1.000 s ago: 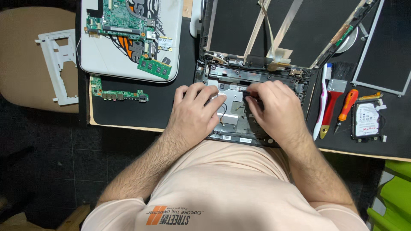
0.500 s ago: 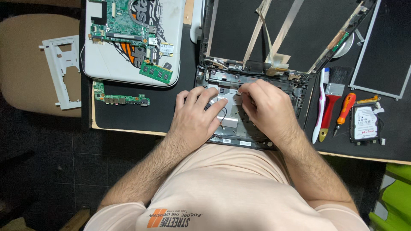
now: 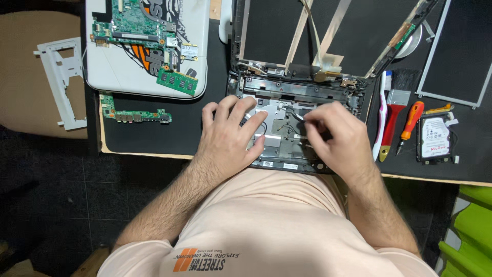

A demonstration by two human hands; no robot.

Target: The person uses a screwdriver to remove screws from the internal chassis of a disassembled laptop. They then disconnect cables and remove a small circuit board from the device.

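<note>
Resting both hands [image 3: 228,134] [image 3: 335,136] on laptop base [image 3: 279,125]; screwdriver [image 3: 408,125] perhaps nearest

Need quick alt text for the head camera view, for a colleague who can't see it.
Both bare hands rest inside an opened laptop base on a black mat: the left hand lies flat, and the right hand pinches something small at a thin black wire. A green circuit board lies left; a brush, orange screwdriver and hard drive lie right.

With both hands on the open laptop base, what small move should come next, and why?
Probably lift the thin black cable gently free with the right hand, which pinches at it over the metal plate, while the left hand lies flat on the laptop base to steady it.
</note>
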